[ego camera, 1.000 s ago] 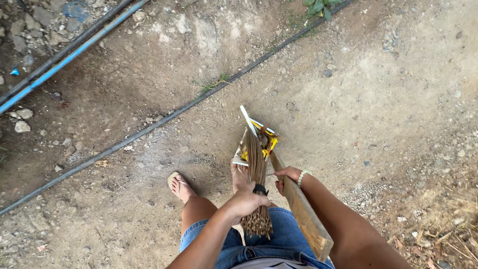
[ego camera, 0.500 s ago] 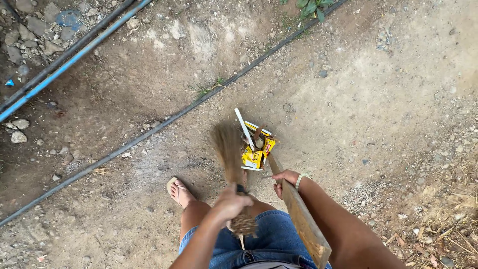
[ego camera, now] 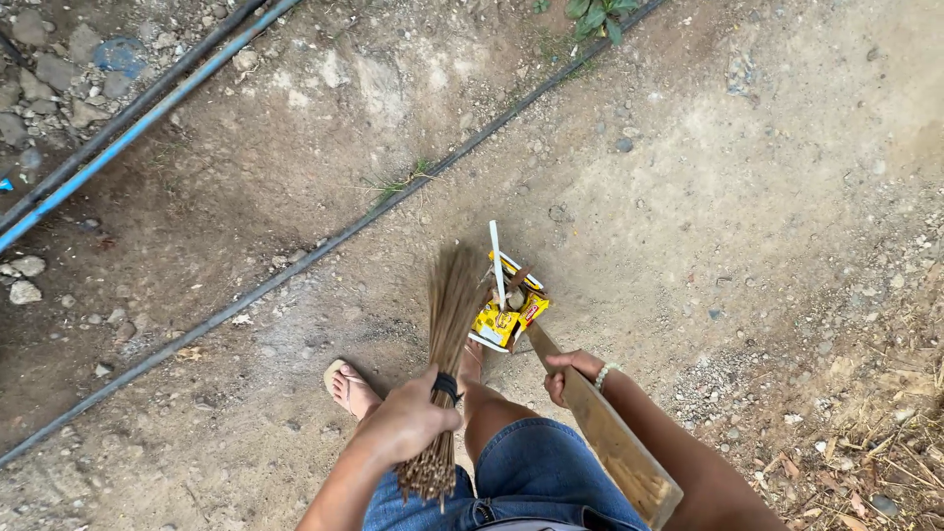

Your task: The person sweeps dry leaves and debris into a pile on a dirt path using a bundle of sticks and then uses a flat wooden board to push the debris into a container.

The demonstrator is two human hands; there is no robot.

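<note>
- Below centre of the frame, the left hand (ego camera: 411, 423) has its fingers wrapped fully around the bound neck of a stick broom (ego camera: 447, 344); the bristles fan up and forward onto the dirt ground (ego camera: 688, 197).
- Right hand (ego camera: 570, 374): fingers curled tight on the wooden handle (ego camera: 610, 438) of a dustpan.
- Dustpan (ego camera: 506, 315): yellow flattened container, centre frame, just right of the bristles, touching ground.
- Upper left: blue pipe (ego camera: 138, 123) beside a black hose (ego camera: 324, 246).

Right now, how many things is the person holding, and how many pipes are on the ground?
Stick broom, in the left hand: 1
Wooden-handled dustpan, in the right hand: 1
Blue pipe: 1
Black pipes: 2
Total: 5
</note>
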